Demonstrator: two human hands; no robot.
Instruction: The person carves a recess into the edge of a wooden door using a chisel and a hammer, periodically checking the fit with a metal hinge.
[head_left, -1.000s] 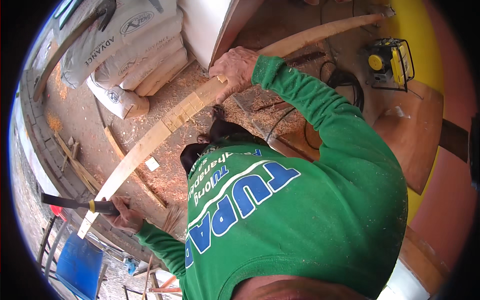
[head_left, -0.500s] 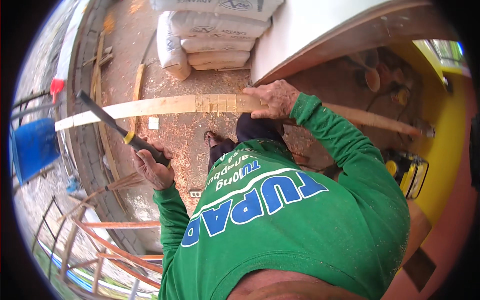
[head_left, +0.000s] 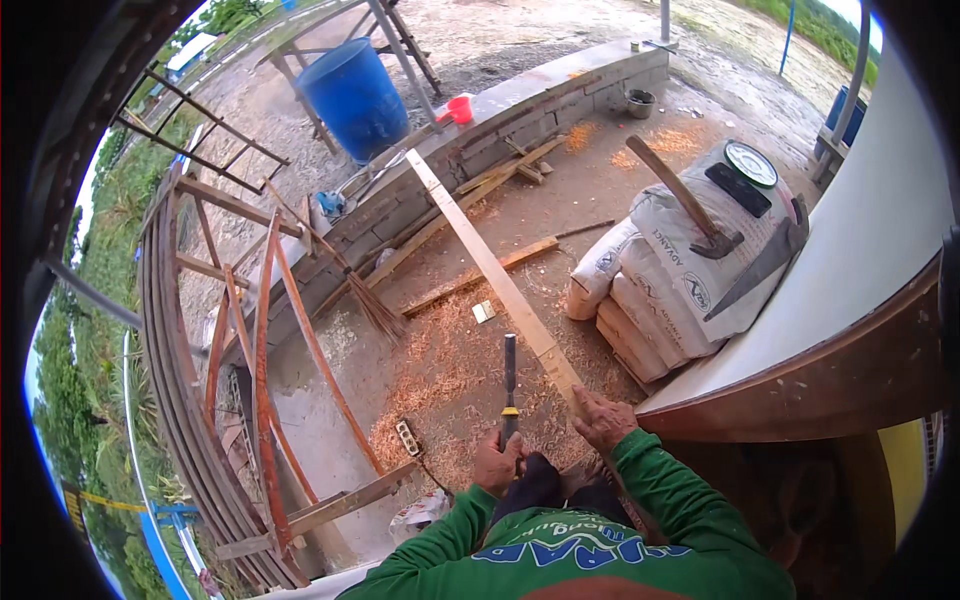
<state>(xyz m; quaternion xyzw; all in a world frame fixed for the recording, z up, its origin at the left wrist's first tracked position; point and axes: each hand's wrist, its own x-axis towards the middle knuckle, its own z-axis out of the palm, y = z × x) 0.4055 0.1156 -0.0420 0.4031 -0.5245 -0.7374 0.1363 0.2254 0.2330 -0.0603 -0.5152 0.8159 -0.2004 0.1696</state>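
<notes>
My left hand [head_left: 497, 462] is closed round the black and yellow handle of a chisel [head_left: 511, 375]. Its dark, flat blade points away from me, left of the plank. A long pale wooden plank [head_left: 490, 268] runs from my body out to the far left, where its end lies over a low block wall. My right hand [head_left: 604, 418] grips the plank's near part, fingers over its top. Shallow cuts cross the plank's face just beyond that hand.
Wood shavings [head_left: 440, 385] cover the floor. Stacked sacks [head_left: 650, 290] at right carry a hammer [head_left: 705, 225], a handsaw [head_left: 765, 262], a phone [head_left: 738, 190] and a round dial [head_left: 750, 163]. A power strip [head_left: 407, 437], a broom [head_left: 375, 305] and wooden frames [head_left: 262, 400] are on the left.
My view has swung up and left, bringing in the yard and the tools on the sacks. The chisel pointed left and now points ahead. My right hand stays on the plank.
</notes>
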